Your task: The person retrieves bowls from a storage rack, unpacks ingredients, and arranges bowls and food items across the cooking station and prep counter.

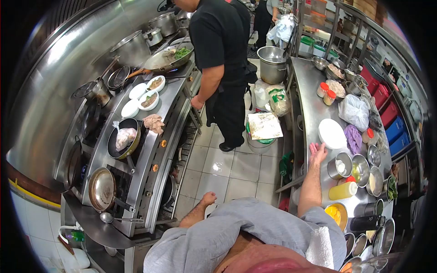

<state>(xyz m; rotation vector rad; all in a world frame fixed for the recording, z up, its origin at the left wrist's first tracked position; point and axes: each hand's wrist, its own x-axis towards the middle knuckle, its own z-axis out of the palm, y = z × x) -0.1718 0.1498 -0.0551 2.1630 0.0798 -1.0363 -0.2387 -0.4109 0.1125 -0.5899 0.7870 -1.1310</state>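
My right hand (317, 154) reaches over the right steel counter, palm turned up and fingers apart. Its fingertips are at the near edge of a white plate (332, 133); whether they touch it I cannot tell. A steel pot (340, 165) with something white in it stands just beside that hand. My left hand (209, 198) hangs over the floor between stove and counter, fingers curled in, with nothing visible in it. Near the plate lie a purple cloth (353, 139) and a yellow squeeze bottle (343, 191) with a red cap.
A co-worker in black (223, 68) stands in the aisle by the stove (150, 136). The stove bears a wok (169, 58), white bowls and several pans, including an empty frying pan (102, 189). A lidded bucket (265, 126) and a large pot (273, 63) narrow the aisle.
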